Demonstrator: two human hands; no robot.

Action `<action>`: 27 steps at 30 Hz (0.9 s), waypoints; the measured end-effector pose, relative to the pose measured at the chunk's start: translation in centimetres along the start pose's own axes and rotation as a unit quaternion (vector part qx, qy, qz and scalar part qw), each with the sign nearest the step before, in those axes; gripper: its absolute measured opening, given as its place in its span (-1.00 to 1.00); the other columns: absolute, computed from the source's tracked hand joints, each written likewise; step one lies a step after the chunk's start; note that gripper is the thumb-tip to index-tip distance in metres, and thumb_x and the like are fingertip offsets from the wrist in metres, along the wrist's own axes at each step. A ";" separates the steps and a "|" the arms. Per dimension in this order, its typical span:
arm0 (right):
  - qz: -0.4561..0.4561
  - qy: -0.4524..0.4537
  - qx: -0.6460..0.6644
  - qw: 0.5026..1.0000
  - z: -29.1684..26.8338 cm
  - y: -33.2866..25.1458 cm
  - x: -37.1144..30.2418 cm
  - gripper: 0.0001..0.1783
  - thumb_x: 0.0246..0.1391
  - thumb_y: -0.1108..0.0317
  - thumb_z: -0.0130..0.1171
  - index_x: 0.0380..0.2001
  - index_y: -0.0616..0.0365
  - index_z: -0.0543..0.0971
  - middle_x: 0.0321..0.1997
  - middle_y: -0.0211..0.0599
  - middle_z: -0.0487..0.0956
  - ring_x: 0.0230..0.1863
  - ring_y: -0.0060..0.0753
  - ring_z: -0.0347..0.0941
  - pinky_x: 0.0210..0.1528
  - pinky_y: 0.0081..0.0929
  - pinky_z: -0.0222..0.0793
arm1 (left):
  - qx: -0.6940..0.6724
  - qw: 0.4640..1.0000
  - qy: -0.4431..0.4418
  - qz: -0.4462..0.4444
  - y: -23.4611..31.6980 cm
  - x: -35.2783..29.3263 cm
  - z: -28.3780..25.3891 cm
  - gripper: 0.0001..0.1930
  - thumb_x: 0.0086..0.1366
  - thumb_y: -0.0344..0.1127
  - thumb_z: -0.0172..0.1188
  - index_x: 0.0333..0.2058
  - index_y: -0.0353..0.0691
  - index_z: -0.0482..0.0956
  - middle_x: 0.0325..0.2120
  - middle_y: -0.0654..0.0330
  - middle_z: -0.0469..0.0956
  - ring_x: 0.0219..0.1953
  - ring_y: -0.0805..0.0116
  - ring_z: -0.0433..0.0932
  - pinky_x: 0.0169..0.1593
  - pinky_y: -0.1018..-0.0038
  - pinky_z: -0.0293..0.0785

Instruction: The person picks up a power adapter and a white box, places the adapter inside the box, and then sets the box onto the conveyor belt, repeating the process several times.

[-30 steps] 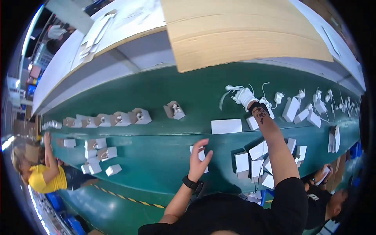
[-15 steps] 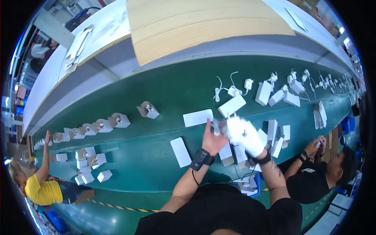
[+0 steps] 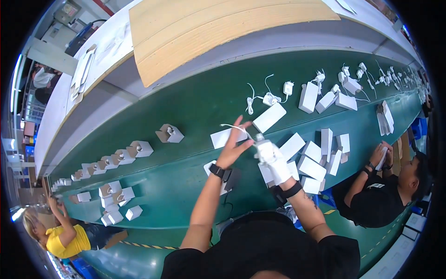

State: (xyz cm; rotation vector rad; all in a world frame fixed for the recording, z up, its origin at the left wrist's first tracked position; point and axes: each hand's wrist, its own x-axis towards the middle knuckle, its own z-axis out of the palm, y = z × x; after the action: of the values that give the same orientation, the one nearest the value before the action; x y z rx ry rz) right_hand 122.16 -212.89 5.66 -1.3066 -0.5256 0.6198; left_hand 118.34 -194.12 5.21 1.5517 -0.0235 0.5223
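My right hand [image 3: 274,162], in a white glove with a black band at the wrist, is closed around a white charger plug [image 3: 265,148]. A white cable [image 3: 236,126] runs from around the charger across to my left hand [image 3: 232,148]. My left hand is bare, its fingers spread and slightly blurred, the thumb pointing at the charger; a grip on the cable does not show. Behind the left hand lies a white box [image 3: 218,140], partly covered. Another white box [image 3: 269,117] lies just beyond my hands, beside coiled chargers [image 3: 270,99].
Several white boxes [image 3: 311,168] lie to the right of my gloved hand. Open boxes [image 3: 139,149] line the green belt [image 3: 195,102] leftward. More chargers [image 3: 390,76] spread along the far right. Co-workers sit at right [image 3: 385,195] and left [image 3: 69,237]. A cardboard sheet [image 3: 223,37] covers the shelf ahead.
My hands have drawn slightly apart, and the cable now stretches out by the left hand. The view has shifted a little. The co-worker at left has brought the raised arm down.
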 end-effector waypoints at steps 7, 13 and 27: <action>-0.012 0.124 -0.074 0.989 -3.0 -2.1 -1.9 -0.67 -0.01 0.31 0.21 -0.17 0.14 0.41 -0.35 -0.41 0.48 -0.41 -0.62 0.41 -0.42 -0.71 0.31 | 0.599 0.755 -0.074 -0.258 -6.1 1.9 -7.7 -0.10 -0.16 -0.22 0.46 0.16 -0.19 0.15 0.03 0.14 0.34 0.15 0.28 0.26 0.17 0.28 0.20; -0.082 0.134 -0.182 0.971 -0.1 -6.9 -5.0 -0.63 -0.03 0.33 0.23 -0.14 0.14 0.40 -0.39 -0.41 0.49 -0.43 -0.65 0.40 -0.41 -0.69 0.32 | 0.062 0.959 -0.172 -0.218 -5.0 0.1 -9.6 -0.22 -0.18 -0.38 0.46 0.05 -0.20 0.25 -0.02 0.30 0.33 0.11 0.39 0.27 0.11 0.34 0.28; -0.211 -0.213 -0.516 0.803 -1.9 -7.8 -1.8 -0.79 -0.05 0.33 0.09 -0.31 0.17 0.51 -0.42 -0.13 0.52 -0.48 -0.23 0.50 -0.45 -0.41 0.41 | 0.176 0.920 -0.309 -0.162 4.3 -2.9 0.6 -0.12 -0.22 -0.37 0.49 0.14 -0.22 0.24 0.04 0.22 0.34 0.11 0.37 0.31 0.04 0.38 0.36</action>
State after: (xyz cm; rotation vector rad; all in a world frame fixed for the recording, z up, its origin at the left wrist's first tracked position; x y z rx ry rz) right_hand 123.07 -216.65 12.93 -1.9710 -1.6419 0.2054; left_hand 114.55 -195.82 8.31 1.9740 -0.1598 -0.2573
